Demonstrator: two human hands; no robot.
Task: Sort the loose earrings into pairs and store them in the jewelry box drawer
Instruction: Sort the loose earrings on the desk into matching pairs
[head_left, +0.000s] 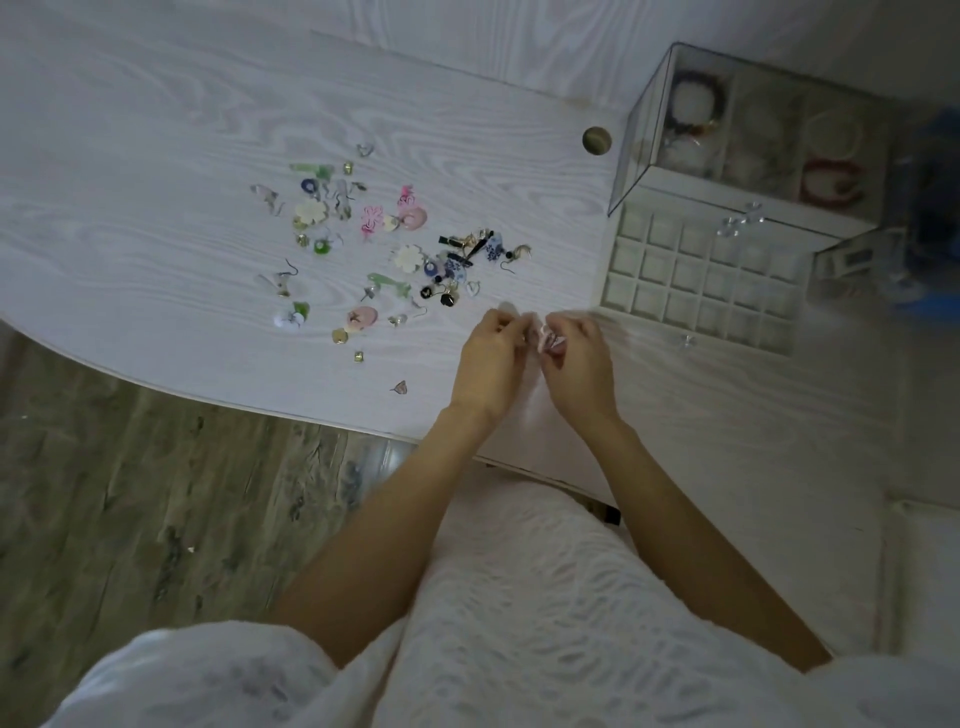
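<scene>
a small pale earring (549, 342) sits pinched between the left hand (491, 358) and right hand (576, 364), fingers curled on it — just in front of the open gridded drawer (701, 280) of the jewelry box (753, 140); loose earrings (384, 244) lie scattered left of that drawer on the white table (156, 156).

Your loose earrings (384, 244) lie scattered across the table (mixed colours). The gridded drawer (701, 280) is pulled out to their right.
</scene>
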